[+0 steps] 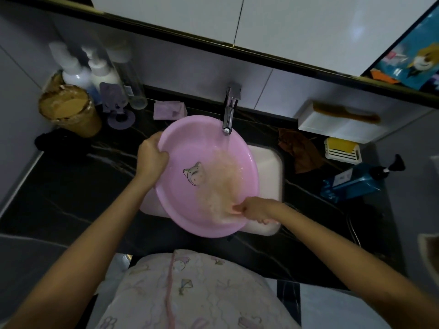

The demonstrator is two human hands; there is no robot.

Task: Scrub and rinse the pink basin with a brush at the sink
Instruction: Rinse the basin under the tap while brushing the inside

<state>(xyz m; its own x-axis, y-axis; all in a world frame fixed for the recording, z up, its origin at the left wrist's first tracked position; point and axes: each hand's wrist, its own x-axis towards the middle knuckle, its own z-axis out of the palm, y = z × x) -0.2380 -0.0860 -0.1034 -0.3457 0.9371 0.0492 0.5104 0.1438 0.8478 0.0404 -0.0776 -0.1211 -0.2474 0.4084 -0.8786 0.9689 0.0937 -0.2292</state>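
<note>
From the head camera I look down on a white sink point(268, 167) set in a black marbled counter point(71, 186). The pink basin point(190, 143) is held over the sink, tilted, and covers most of it. A cat face point(193, 173) is printed on its floor. The left hand point(152, 155) grips the basin's left rim, fingers curled over the edge. The chrome tap point(229, 115) stands above the far rim, and its water point(225, 167) falls into the basin and splashes across the right half. The right hand point(256, 208) is at the near right rim, its fingers closed round a small pink brush point(235, 210). Spray and blur hide the brush's bristles from me.

On the counter to the right lie a brown cloth point(301, 150), a yellow soap point(341, 144) in a white dish, and a blue pump bottle point(351, 184) on its side. To the left stand white bottles point(90, 70) and a brown jar point(69, 110). A purple cloth point(168, 110) lies behind the basin.
</note>
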